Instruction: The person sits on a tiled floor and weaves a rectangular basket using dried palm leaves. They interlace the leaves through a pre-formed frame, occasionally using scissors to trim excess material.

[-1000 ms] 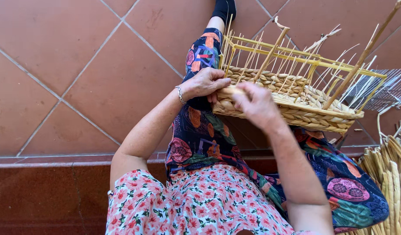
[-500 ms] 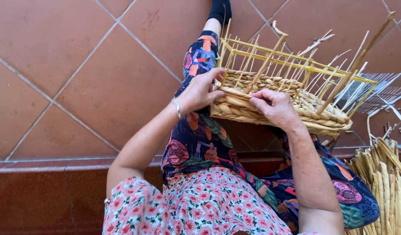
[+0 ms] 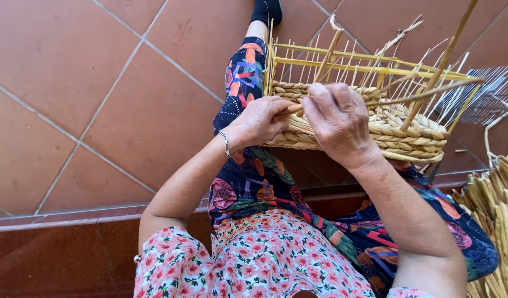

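A half-woven straw basket [image 3: 408,135] rests on my lap, its thin upright stakes [image 3: 370,66] rising above several rows of braided straw. My left hand [image 3: 259,121] pinches a straw strand at the basket's near left corner; a bracelet circles that wrist. My right hand [image 3: 339,121] lies over the near wall just to the right, fingers curled around the same strand and the stakes. The two hands almost touch. My patterned trousers [image 3: 248,182] and floral top [image 3: 248,259] fill the lower part of the view.
Terracotta floor tiles [image 3: 99,94] spread to the left, with a step edge [image 3: 72,218] below them. A bundle of loose straw stalks [image 3: 494,204] stands at the right edge. A white wire rack [image 3: 488,96] lies behind the basket.
My right hand has moved left along the basket wall to meet the left hand. The basket has tilted and swung slightly, and the camera view has shifted closer.
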A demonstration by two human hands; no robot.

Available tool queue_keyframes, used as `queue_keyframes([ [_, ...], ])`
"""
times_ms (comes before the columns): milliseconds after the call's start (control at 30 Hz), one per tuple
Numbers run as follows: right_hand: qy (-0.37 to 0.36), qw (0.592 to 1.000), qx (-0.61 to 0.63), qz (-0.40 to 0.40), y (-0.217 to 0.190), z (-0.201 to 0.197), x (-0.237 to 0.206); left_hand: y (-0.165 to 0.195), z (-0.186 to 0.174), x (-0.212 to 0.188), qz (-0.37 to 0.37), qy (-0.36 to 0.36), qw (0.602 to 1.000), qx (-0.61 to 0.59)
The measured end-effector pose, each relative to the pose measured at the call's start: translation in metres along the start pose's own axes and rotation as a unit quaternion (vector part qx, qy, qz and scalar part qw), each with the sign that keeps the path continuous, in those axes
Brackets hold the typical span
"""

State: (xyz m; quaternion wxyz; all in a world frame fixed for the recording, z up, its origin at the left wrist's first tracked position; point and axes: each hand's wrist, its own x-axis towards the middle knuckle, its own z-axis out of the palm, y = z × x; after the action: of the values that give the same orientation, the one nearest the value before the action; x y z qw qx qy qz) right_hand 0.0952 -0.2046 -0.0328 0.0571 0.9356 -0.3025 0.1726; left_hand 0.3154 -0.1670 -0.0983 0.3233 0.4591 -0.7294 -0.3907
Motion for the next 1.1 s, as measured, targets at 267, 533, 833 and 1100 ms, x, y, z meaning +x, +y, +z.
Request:
queue_keyframes([
  [267,-0.346,0.842,0.259,0.322,0.044,-0.004,0.015,0.014,0.011,-0.005,-0.042,0.072,0.996,0.042],
  [533,-0.119,0.927,0.228,0.272,-0.003,0.039,-0.025,-0.01,0.011,-0.023,0.038,0.044,0.995,0.077],
  [833,-0.069,0.933,0.25,0.251,-0.026,0.04,-0.056,-0.014,0.027,0.002,-0.06,0.066,0.988,0.127],
  [1100,0.018,0.995,0.047,0.092,-0.024,-0.003,-0.057,-0.007,0.041,0.025,-0.087,-0.066,0.962,0.251],
])
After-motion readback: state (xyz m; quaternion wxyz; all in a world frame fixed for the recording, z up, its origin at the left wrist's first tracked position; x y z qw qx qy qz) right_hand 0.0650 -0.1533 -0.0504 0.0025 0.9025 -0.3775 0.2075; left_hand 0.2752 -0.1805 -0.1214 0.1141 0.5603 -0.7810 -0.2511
